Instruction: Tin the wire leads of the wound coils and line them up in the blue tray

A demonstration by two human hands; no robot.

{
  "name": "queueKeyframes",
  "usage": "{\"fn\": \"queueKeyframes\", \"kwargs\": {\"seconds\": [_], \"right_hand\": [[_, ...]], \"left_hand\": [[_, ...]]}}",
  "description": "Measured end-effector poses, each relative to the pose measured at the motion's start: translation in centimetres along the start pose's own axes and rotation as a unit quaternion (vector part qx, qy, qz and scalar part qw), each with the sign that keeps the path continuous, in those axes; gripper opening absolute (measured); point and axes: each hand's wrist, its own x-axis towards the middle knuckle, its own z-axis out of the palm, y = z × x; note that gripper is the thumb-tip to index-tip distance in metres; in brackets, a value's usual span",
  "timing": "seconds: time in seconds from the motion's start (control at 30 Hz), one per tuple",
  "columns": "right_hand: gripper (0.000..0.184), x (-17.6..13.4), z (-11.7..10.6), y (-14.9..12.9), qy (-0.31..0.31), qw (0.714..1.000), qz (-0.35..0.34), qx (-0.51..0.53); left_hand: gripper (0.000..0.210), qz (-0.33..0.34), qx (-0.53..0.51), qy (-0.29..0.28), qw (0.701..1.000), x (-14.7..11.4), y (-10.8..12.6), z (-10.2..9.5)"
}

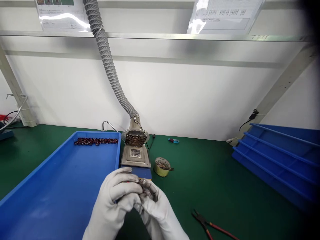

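White gloves cover both hands, which meet low in the middle of the view. My left hand [122, 193] is closed, its fingertips pressed toward those of the other hand. My right hand [156, 203] is closed too, with dark stains on its glove fingertips. Whatever sits between the fingers is small and mostly hidden; only a speck of red shows there. Just beyond the hands stands a solder pot [135, 155] with a metal top plate and a blue base. To its right is a small yellow tin [162, 167] with greyish residue inside.
A large blue tray [62, 186] lies at left, with many dark red round parts [96, 141] along its far end. Red-handled pliers [206, 225] lie front right. Stacked blue trays [277, 160] stand at right. A grey exhaust hose [107, 56] hangs over the pot; small blue cutters [173, 141] lie behind.
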Motion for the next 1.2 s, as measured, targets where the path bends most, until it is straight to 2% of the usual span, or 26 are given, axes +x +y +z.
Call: {"fn": "queueKeyframes", "kwargs": {"seconds": [0.07, 0.13, 0.2, 0.23, 0.33, 0.4, 0.47, 0.57, 0.63, 0.77, 0.83, 0.9, 0.93, 1.0, 1.07, 1.13, 1.2], "right_hand": [[0.026, 0.4, 0.1, 0.4, -0.015, 1.000, 0.013, 0.008], [0.028, 0.3, 0.1, 0.3, -0.031, 0.999, 0.022, 0.002], [0.030, -0.5, 0.3, -0.1, -0.042, 0.999, 0.017, -0.010], [0.032, -1.1, 0.4, -0.4, -0.044, 0.999, 0.011, -0.016], [0.038, -3.0, 1.3, -1.3, -0.034, 0.999, -0.004, -0.025], [0.038, -3.8, 1.9, -1.7, -0.025, 0.999, -0.003, -0.028], [0.039, -4.2, 2.4, -1.9, -0.016, 0.999, 0.001, -0.031], [0.037, -4.1, 2.9, -2.0, -0.011, 0.999, 0.007, -0.031], [0.033, -4.0, 3.0, -1.9, -0.006, 1.000, 0.003, -0.026], [0.032, -3.7, 3.1, -1.5, -0.017, 1.000, 0.006, -0.010], [0.032, -3.6, 2.8, -1.4, -0.030, 0.999, 0.011, -0.003], [0.032, -3.6, 2.3, -1.3, -0.039, 0.999, 0.012, -0.001], [0.032, -3.5, 2.0, -1.2, -0.043, 0.999, 0.013, -0.001], [0.032, -3.3, 1.5, -0.9, -0.050, 0.999, 0.016, -0.002], [0.034, -2.8, 1.0, -0.4, -0.057, 0.998, 0.018, -0.002], [0.033, -1.8, 0.5, 0.2, -0.063, 0.998, 0.031, -0.004], [0.031, -0.5, 0.1, 0.9, -0.066, 0.996, 0.052, -0.004]], "left_hand": [[0.014, -0.076, -0.081, 0.051, 0.992, -0.1, -0.2, -0.1], [0.019, -0.156, -0.137, 0.110, 0.972, -0.2, -0.3, -0.3], [0.013, -0.193, -0.139, 0.121, 0.964, -0.3, -0.2, -0.5], [0.017, -0.195, -0.117, 0.097, 0.969, -0.3, 0.0, -0.6], [0.046, -0.157, -0.018, -0.014, 0.987, -0.2, 0.9, -0.2], [0.046, -0.125, 0.007, -0.038, 0.991, 0.0, 1.4, 0.3], [0.047, -0.113, -0.016, -0.037, 0.993, 0.0, 1.6, 0.7], [0.049, -0.138, -0.076, -0.019, 0.987, -0.1, 1.3, 0.8], [0.039, -0.144, -0.119, 0.003, 0.982, -0.2, 0.9, 0.8], [0.014, -0.190, -0.212, 0.076, 0.955, -0.4, 0.0, 0.7], [0.011, -0.230, -0.253, 0.125, 0.931, -0.4, -0.2, 0.4], [0.011, -0.244, -0.263, 0.158, 0.920, -0.2, -0.2, -0.1], [0.008, -0.247, -0.247, 0.148, 0.925, -0.1, -0.1, -0.3], [0.014, -0.241, -0.192, 0.081, 0.948, 0.2, 0.1, -0.7], [0.018, -0.207, -0.166, 0.023, 0.964, 0.3, 0.3, -0.5], [0.010, -0.179, -0.182, 0.036, 0.966, 0.1, 0.3, -0.1], [0.011, -0.184, -0.202, 0.087, 0.958, -0.2, 0.3, 0.1]]}}
